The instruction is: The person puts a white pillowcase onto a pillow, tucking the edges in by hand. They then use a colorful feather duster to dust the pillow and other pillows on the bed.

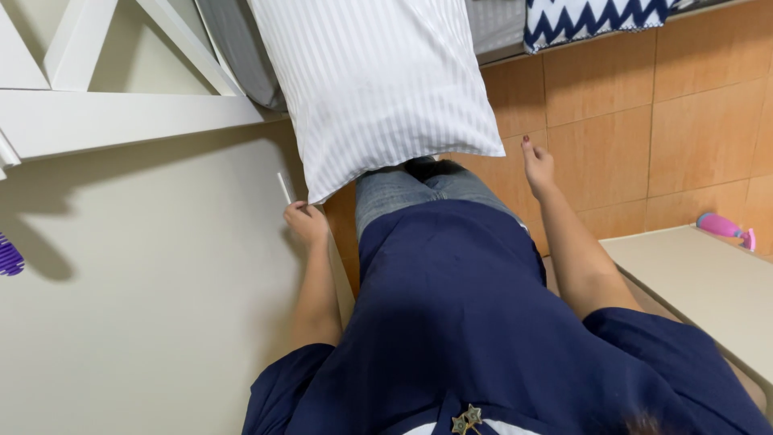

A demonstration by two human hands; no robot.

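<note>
The left hand (pixel 306 221) is curling its grip together at the lower left corner of a large white pillow in a faintly striped fabric case (pixel 374 89), and the fingers seem to be pinching that corner, though the contact itself is partly hidden by the knuckles. The pillow is hanging in front of the person, its upper part reaching toward a grey mattress edge (pixel 233 48), its lower edge lying above the person's blue jeans (pixel 403 189). The right hand (pixel 537 165) is hanging free just beside the pillow's lower right corner, fingers loosely apart and holding nothing, not touching the fabric. A thin white stick-like piece (pixel 283 188) is showing just beside the left hand. A pale cream counter (pixel 145 306) is spreading to the left under the left forearm, with a purple bristled brush (pixel 10 256) lying at its far left edge. A white wooden frame (pixel 105 113) is running above it. Orange floor tiles (pixel 644 137) are lying to the right, where a second pale counter (pixel 708 282) is carrying a pink plastic object (pixel 722 226). A navy and white zigzag cloth (pixel 596 20) is draping at the top.
</note>
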